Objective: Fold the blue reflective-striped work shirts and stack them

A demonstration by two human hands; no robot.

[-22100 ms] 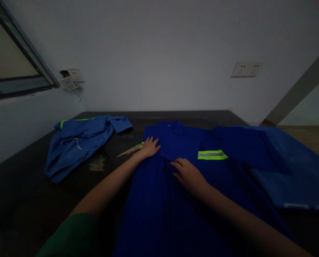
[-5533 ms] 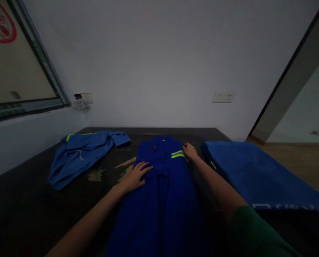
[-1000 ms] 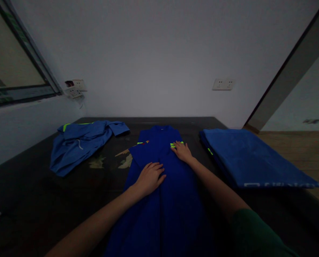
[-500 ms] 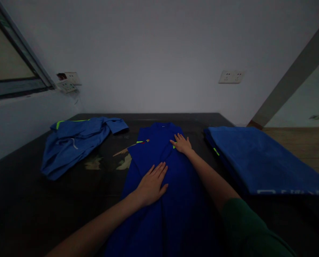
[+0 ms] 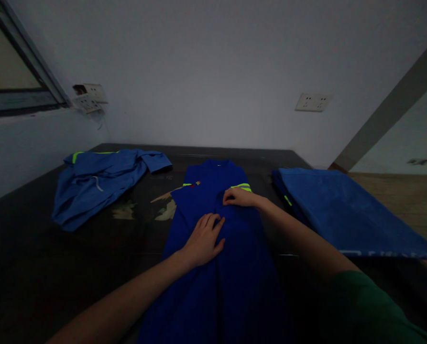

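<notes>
A dark blue work shirt [image 5: 199, 200] with a collar, a small chest emblem and yellow-green reflective strips lies lengthwise before me, and its near end runs out of view. A sleeve is folded across its front. My left hand [image 5: 204, 241] rests on the middle of the shirt, palm down, with its fingers loosely apart. Farther up, by the right reflective strip, my right hand [image 5: 237, 197] has its fingers curled and closed on the fabric. The fingertips are partly hidden.
A crumpled lighter blue garment [image 5: 98, 184] lies on the dark table [image 5: 141, 263] at left. To the right is a folded blue cloth or bag [image 5: 342, 210] with white lettering along its edge. A white wall with sockets [image 5: 312, 102] stands behind the table.
My right hand has gone from lying flat to curled fingers and shifted slightly left and nearer, uncovering the right reflective strip. My left hand stays in place, its fingers a bit more bent.
</notes>
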